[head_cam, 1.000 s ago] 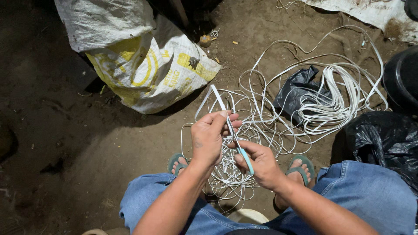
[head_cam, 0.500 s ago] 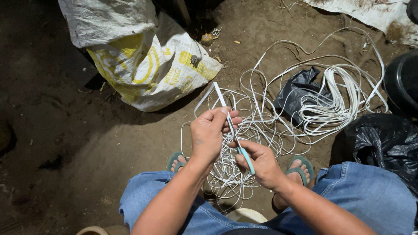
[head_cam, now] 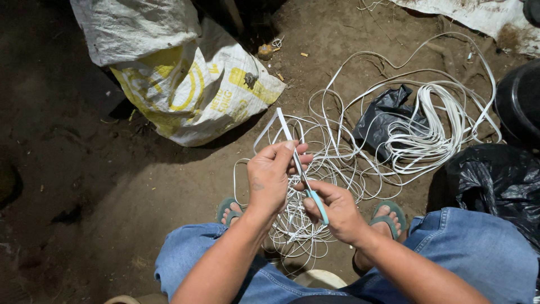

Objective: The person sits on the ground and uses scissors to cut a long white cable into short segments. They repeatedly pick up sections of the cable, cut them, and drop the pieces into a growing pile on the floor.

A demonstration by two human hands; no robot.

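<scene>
My left hand (head_cam: 274,174) pinches a flat white cable (head_cam: 281,125) that sticks up and away from my fingers. Just below it, my right hand (head_cam: 336,209) grips a small knife with a light blue handle (head_cam: 318,205), its blade laid against the cable between the two hands. Under both hands lies a tangle of thin white wire (head_cam: 315,169) on the dirt. A looser bundle of flat white cable (head_cam: 430,132) lies further right.
A white and yellow woven sack (head_cam: 191,93) lies at the upper left. A black plastic bag (head_cam: 388,115) sits under the cable bundle and another black bag (head_cam: 495,183) at the right. A dark bucket (head_cam: 520,98) is at the right edge. My sandalled feet (head_cam: 388,217) rest on the dirt.
Both hands stay in the same place on the cable and knife. The view has shifted only slightly.
</scene>
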